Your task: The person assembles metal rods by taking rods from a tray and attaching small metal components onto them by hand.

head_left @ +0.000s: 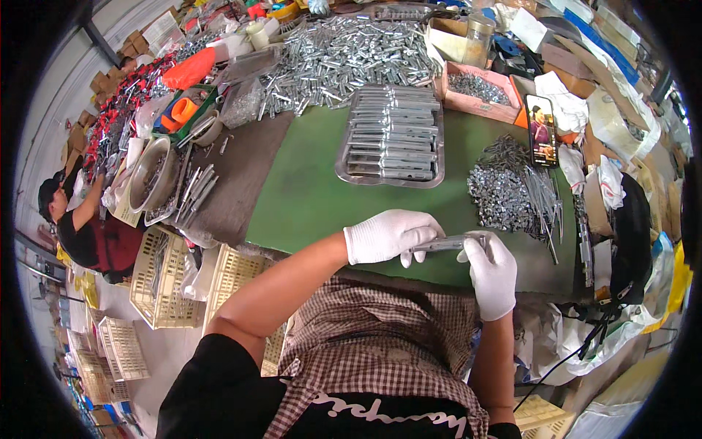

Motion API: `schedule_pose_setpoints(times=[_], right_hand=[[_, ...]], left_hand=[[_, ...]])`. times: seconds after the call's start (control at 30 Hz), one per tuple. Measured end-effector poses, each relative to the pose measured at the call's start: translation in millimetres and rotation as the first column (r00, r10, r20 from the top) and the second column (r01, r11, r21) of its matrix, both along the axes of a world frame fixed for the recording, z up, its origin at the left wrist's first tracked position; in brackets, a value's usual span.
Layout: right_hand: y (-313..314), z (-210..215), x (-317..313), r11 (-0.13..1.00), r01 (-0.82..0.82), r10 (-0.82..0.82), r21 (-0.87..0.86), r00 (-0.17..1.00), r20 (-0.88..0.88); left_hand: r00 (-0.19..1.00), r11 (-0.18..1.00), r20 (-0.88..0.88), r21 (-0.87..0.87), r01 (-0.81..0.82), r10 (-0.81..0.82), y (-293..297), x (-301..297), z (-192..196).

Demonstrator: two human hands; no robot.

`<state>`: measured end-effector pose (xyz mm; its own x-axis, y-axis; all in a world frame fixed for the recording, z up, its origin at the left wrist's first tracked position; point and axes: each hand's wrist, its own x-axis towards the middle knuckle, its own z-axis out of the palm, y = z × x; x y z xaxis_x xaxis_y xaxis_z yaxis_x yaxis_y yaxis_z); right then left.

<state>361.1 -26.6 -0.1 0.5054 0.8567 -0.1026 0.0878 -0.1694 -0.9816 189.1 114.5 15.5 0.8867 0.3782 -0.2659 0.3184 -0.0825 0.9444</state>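
Observation:
Both of my hands wear white gloves and meet above the near edge of the green mat [307,190]. Between them lies a short silvery metal tube [447,244], held roughly level. My left hand [395,235] has its fingers closed around the tube's left end. At the other end, my right hand [490,272] pinches it with thumb and fingers. Just beyond is a metal tray [345,146] with a stack of similar tubes laid crosswise. On the right sit a heap of small shiny metal pieces [501,194] and a bundle of thin rods [550,212].
A large pile of metal tubes [351,55] spreads across the back. A pink box [482,110] of small parts and a propped phone [542,132] stand at the right. Bowls [153,175] and loose tubes [196,192] lie left; a co-worker [88,227] sits beyond, near plastic crates [168,282].

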Motion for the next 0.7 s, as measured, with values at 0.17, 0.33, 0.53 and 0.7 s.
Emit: schedule_pose_setpoints(times=[0.17, 0.33, 0.53, 0.7], right_hand=[[-5.6, -2.2, -2.2, 0.999, -0.032, 0.033, -0.011, 0.998, 0.044], [-14.0, 6.7, -4.9, 0.997, -0.030, 0.030, -0.074, 0.999, -0.011], [-14.5, 1.5, -0.6, 0.994, -0.082, 0.083, -0.068, 0.996, 0.012], [-13.7, 1.4, 2.8, 0.999, -0.044, 0.043, -0.010, 0.989, -0.140]], left_hand=[[0.982, 0.931, -0.180, 0.347, 0.114, -0.053, -10.9, 4.4, 5.6], [0.996, 0.513, -0.085, 0.855, 0.081, -0.015, -18.2, -0.9, -4.7], [0.999, 0.385, 0.003, 0.923, 0.010, -0.034, -31.6, 6.8, -0.6], [0.996, 0.210, -0.067, 0.975, 0.078, -0.058, -33.8, 16.5, 8.2]])
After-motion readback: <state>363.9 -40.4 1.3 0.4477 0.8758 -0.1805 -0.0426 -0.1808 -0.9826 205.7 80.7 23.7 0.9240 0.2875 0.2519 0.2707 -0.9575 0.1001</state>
